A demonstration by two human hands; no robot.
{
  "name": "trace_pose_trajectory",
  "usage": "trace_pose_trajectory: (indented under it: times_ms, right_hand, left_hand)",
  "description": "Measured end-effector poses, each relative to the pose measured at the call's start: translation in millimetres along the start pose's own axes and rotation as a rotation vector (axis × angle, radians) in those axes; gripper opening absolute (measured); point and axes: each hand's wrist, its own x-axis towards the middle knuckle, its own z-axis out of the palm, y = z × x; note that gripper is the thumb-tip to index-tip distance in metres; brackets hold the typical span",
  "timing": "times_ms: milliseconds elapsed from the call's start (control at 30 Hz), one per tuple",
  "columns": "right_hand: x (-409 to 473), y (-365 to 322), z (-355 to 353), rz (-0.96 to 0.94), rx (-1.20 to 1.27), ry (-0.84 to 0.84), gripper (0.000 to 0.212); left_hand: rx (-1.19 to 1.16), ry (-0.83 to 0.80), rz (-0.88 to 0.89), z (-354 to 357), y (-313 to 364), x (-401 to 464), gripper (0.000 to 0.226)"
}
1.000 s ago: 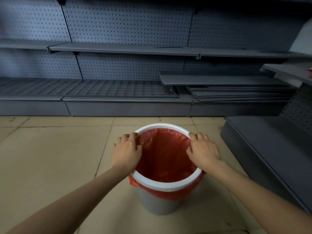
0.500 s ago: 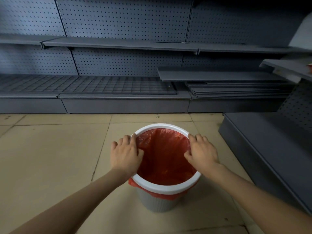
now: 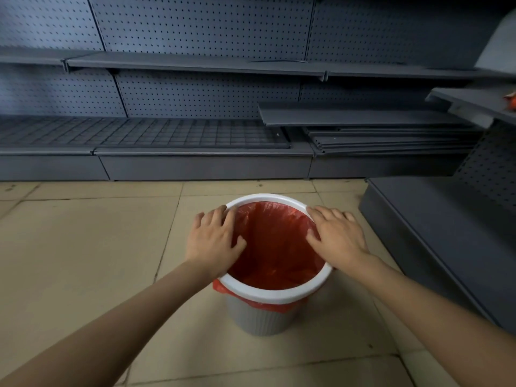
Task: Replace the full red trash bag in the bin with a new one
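Observation:
A grey ribbed bin (image 3: 259, 317) stands on the tiled floor, topped by a white rim ring (image 3: 273, 296). A red trash bag (image 3: 276, 247) lines the inside, and its edge hangs out below the ring at the front. I see no rubbish in the bag. My left hand (image 3: 213, 241) lies flat on the ring's left side, fingers spread, thumb over the bag. My right hand (image 3: 337, 238) lies the same way on the ring's right side, thumb inside. Neither hand closes around anything.
Dark grey pegboard shelving runs along the back, with a wire grid shelf (image 3: 139, 132) low on the left and stacked shelf boards (image 3: 377, 135) on the right. Another shelf unit's base (image 3: 446, 233) stands close on the bin's right. A small orange object (image 3: 511, 100) sits at the right edge.
Both hands have slid a little along the ring towards its far side and their fingers have spread flatter. The bin has stayed in place.

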Motion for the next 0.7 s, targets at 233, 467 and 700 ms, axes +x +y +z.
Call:
trace_pose_trajectory:
  times_ms: [233, 467, 700]
  right_hand:
    - [3, -1, 5, -0.02, -0.011, -0.059, 0.056]
    - [20, -15, 7, -0.032, 0.0, 0.027, 0.046]
    - [60, -41, -8, -0.068, 0.21, 0.077, 0.045]
  left_hand:
    - [-0.002, -0.02, 0.009, 2, 0, 1, 0.067]
    - [-0.002, 0.019, 0.13, -14, -6, 21, 0.073]
    - [-0.071, -0.037, 0.15, -27, -14, 46, 0.068]
